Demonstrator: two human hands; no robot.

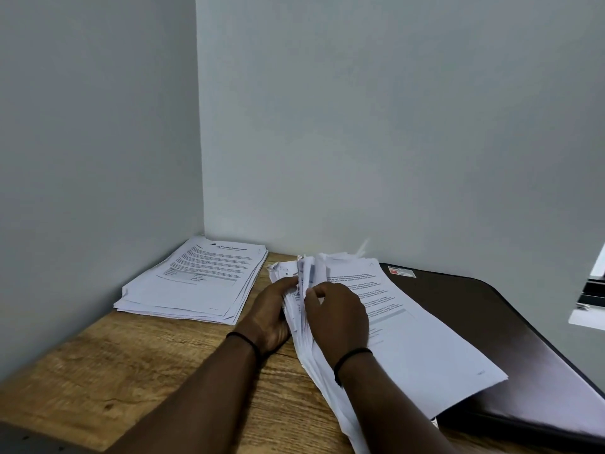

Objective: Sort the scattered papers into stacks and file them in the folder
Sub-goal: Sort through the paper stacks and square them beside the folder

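Observation:
A thick pile of white printed papers (pixel 412 326) lies at the middle of the wooden desk, its right part resting on a dark brown folder (pixel 510 326). My left hand (pixel 271 312) grips the pile's left edge, fingers curled into the sheets. My right hand (pixel 337 316) sits on top and pinches a few raised sheets near that same edge. A second, flatter stack of printed papers (pixel 193 283) lies at the back left, in the corner of the walls.
The wooden desk (pixel 131 365) meets grey walls at the back and left. A dark strip (pixel 32 437) runs along the desk's front left edge. Stacked white and dark things (pixel 592 290) show at the far right edge.

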